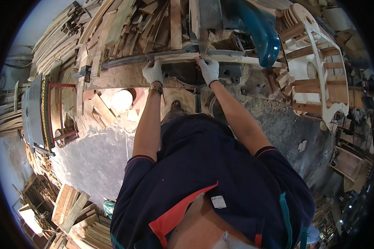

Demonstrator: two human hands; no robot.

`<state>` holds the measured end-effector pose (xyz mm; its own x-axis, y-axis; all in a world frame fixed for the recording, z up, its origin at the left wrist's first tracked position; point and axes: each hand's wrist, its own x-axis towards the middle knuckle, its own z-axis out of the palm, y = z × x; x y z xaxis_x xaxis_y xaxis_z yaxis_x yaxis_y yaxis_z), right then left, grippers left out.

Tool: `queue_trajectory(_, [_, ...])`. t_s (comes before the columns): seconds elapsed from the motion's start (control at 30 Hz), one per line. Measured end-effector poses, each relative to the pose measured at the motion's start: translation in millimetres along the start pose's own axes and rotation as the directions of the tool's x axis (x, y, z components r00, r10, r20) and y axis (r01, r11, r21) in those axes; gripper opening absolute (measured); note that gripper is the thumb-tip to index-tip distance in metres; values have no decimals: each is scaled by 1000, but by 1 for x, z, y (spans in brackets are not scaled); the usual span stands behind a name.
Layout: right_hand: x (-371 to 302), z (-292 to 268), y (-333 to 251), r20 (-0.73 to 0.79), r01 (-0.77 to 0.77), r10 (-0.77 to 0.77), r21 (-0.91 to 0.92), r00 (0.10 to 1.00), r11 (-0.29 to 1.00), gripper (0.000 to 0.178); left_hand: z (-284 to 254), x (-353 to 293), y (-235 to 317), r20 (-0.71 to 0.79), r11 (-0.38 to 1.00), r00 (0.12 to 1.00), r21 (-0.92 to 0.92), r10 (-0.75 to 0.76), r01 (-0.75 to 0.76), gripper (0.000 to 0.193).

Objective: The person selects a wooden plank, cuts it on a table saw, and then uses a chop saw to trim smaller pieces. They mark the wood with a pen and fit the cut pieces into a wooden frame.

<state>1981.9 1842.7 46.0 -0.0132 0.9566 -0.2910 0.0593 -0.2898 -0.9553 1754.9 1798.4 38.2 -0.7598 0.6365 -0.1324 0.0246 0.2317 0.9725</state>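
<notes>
A long, thin wooden strip [178,57] lies across the bed of a miter saw [210,17], along its metal fence [124,62]. My left hand [153,72], in a white knit glove, grips the strip left of the blade. Close to the saw blade [203,41], my right hand [209,70] is closed at the strip, gloved the same way with bare fingertips showing. The strip's pale right part runs on beneath the saw's teal handle [265,39]. Neither hand touches that handle. The fingers partly hide the strip's near edge.
Stacked boards and offcuts [141,29] fill the space behind the fence. At right stands a white-edged wooden frame [320,70]. A machine with a dark flat top [34,112] stands at left. Wood scraps [102,106] and a round white object [122,100] lie below the bench.
</notes>
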Motion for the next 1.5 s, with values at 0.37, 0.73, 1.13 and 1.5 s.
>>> queue_trajectory(0.37, [-31, -65, -10, -70, -107, 143, 369, 987, 923, 29, 6, 4, 2, 0, 995, 996, -59, -84, 84, 18])
queue_trajectory(0.73, [15, -174, -42, -436, -139, 454, 586, 777, 799, 27, 7, 4, 11, 48, 995, 997, -85, -53, 57, 20])
queue_trajectory(1.13, [74, -178, 31, -416, -101, 342, 501, 843, 860, 24, -28, 29, -16, 53, 1000, 999, -7, 3, -3, 22])
queue_trajectory(1.5, [-52, -167, -239, -32, 736, -793, -351, 609, 579, 49, -24, 22, -1, -42, 999, 999, 36, -14, 15, 22])
